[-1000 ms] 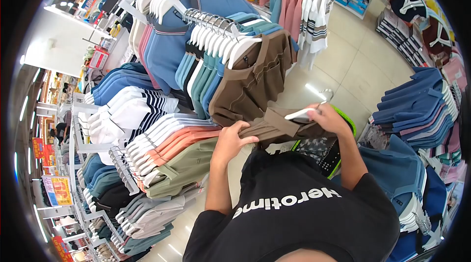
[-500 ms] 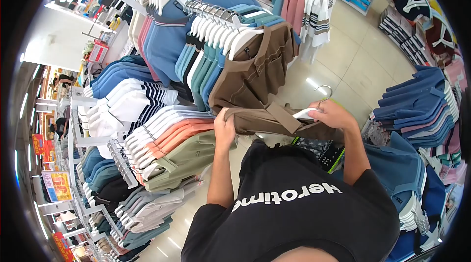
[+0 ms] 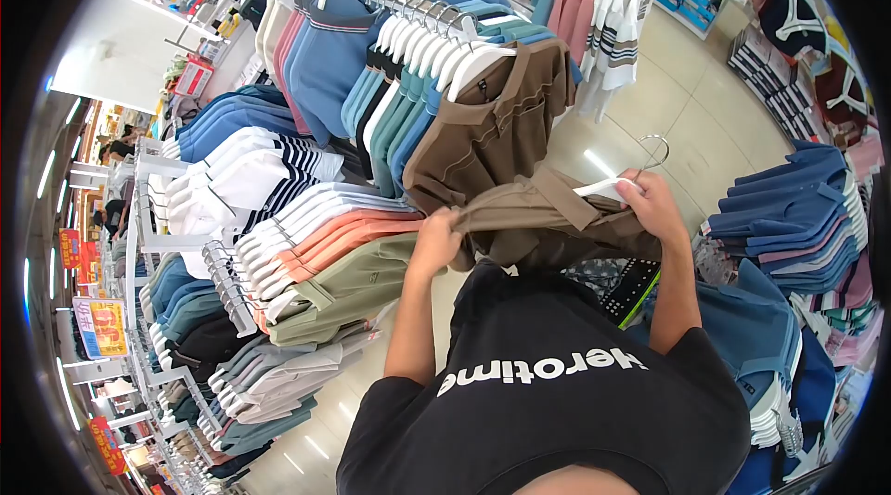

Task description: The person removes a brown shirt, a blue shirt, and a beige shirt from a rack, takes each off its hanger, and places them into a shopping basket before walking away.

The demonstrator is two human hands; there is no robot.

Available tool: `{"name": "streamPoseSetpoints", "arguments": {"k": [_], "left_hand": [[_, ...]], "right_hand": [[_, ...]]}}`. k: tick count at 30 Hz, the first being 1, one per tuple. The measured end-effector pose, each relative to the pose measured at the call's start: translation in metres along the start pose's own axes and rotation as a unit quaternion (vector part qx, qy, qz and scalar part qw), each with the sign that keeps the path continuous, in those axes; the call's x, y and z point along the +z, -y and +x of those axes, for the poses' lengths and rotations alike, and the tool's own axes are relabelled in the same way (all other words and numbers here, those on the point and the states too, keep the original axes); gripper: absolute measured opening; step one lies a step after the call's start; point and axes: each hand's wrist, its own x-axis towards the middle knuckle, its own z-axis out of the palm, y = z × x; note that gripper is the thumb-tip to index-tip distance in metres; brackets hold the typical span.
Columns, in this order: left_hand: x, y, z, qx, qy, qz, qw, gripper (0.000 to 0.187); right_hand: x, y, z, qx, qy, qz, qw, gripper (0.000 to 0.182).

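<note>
A brown polo shirt [image 3: 557,231] on a white hanger [image 3: 601,187] is held up in front of my chest. My left hand [image 3: 438,240] is closed on the shirt's fabric at its left end. At the other end my right hand [image 3: 652,203] grips the hanger near the collar, with the metal hook sticking up above it. Just beyond hangs another brown polo shirt [image 3: 497,115], at the front of a rail of shirts. Close to my left hand is an olive green polo shirt [image 3: 348,286] on a lower rack.
Orange shirts [image 3: 320,244] and striped white shirts [image 3: 241,161] hang on racks to the left. Blue shirts [image 3: 784,189] hang at the right, with a teal shirt [image 3: 733,319] below. Tiled floor [image 3: 654,110] shows between the racks.
The held brown shirt has swung a little, and more of its front and the hanger shows. My right hand has risen slightly with the hanger; my left hand has shifted slightly right.
</note>
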Motion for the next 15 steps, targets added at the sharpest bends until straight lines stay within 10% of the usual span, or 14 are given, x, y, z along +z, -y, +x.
{"name": "streamPoseSetpoints", "arguments": {"k": [9, 15], "left_hand": [[-0.011, -0.051, 0.028, -0.015, -0.272, -0.310, 0.911, 0.030], [-0.018, -0.097, 0.028, 0.044, -0.280, -0.326, 0.902, 0.024]], "right_hand": [[0.055, -0.002, -0.002, -0.044, 0.247, -0.166, 0.954, 0.030], [0.123, -0.069, -0.002, -0.020, 0.352, -0.283, 0.892, 0.027]]}}
